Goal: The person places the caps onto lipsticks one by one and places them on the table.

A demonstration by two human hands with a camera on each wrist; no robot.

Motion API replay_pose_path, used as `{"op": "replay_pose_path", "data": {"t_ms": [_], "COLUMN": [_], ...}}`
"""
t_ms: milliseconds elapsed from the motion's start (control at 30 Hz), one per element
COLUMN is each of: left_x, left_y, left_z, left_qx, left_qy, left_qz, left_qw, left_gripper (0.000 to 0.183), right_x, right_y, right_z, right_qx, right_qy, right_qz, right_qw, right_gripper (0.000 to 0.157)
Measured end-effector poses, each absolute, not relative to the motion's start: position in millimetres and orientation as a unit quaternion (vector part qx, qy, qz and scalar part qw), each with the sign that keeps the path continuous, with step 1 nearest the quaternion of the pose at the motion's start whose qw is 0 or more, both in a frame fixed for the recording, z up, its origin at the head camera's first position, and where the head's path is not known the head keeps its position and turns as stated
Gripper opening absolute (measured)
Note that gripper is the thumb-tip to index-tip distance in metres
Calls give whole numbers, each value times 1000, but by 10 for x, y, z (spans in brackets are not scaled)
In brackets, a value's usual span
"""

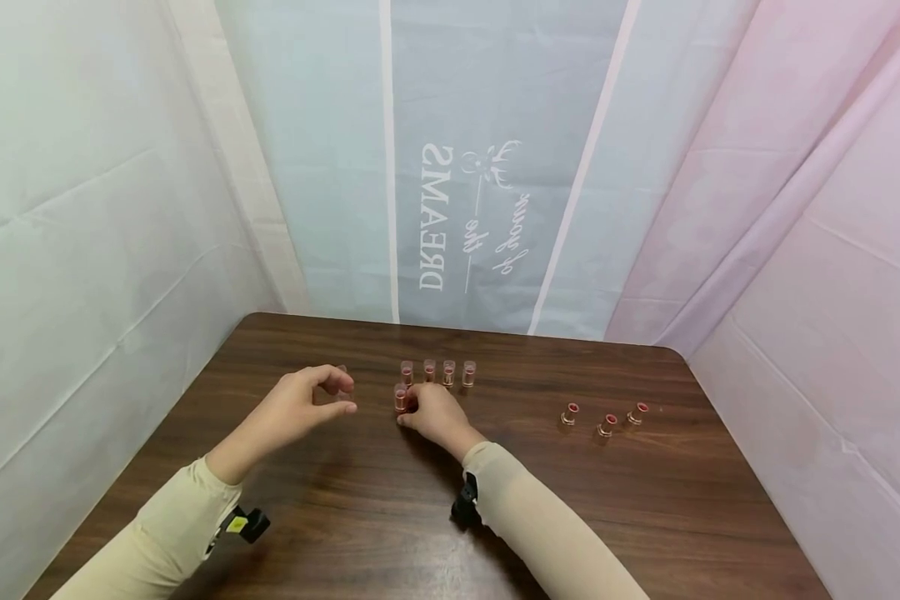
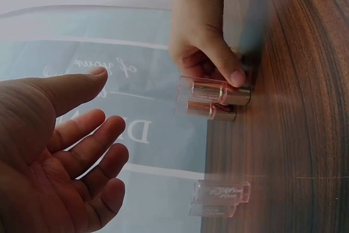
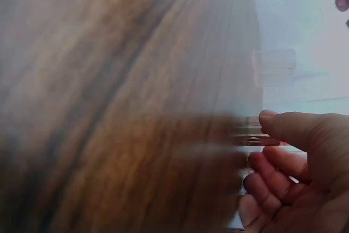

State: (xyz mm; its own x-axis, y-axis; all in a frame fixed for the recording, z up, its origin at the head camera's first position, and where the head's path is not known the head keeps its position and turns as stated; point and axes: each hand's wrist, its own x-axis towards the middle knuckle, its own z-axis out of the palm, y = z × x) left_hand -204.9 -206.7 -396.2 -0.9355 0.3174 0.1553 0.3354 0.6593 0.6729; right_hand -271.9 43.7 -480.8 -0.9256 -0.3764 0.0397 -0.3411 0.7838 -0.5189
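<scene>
My right hand (image 1: 438,415) pinches a capped lipstick (image 1: 400,398) low on its gold base, thumb on the near side. The lipstick stands upright on the table, its clear cap (image 2: 185,87) over the red bullet. Just behind it is a row of several capped lipsticks (image 1: 448,372). Off to the left, my left hand (image 1: 300,404) is held with thumb and fingers apart and nothing between them. Loose clear caps (image 2: 221,192) stand on the table near it, partly hidden by its fingers in the head view.
Three uncapped lipsticks (image 1: 606,426) with red tips stand on the right part of the brown wooden table (image 1: 390,517). A printed cloth (image 1: 495,100) hangs behind the table's far edge, with pale cloth walls (image 1: 82,250) at both sides.
</scene>
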Motion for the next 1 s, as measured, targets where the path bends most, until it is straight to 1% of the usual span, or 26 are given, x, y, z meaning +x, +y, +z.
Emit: {"op": "replay_pose_path", "data": {"t_ms": [67,167,267,467,633,800,1000], "left_x": [-2043,-2039,-2039,-2055,-2055,-2059,-2058], "left_y": [-2071,-2078,-2092,-2121,-2145,-2155,-2182], "left_z": [-3969,-3972,-3965,-3948,-3967,-4027,-4065], "left_qx": [-179,-178,-175,-169,-163,-162,-149], "left_qy": [-910,-909,-908,-909,-908,-906,-912], "left_qz": [-373,-376,-380,-380,-386,-391,-381], "left_qw": [11,11,12,13,21,33,42], "left_gripper": [32,31,31,36,34,32,36], "right_x": [-2702,-2655,-2583,-2384,-2215,-2061,-1897], "right_y": [464,526,618,919,1269,1657,2065], "right_z": [-4769,-4641,-4430,-3957,-3690,-3570,-3591], "right_qx": [-184,-178,-191,-229,-234,-240,-215], "right_qy": [943,942,938,922,917,911,917], "right_qz": [-276,-283,-290,-304,-301,-301,-287], "right_qw": [34,27,3,-72,-116,-149,-177], "right_gripper": [18,29,38,36,35,33,33]}}
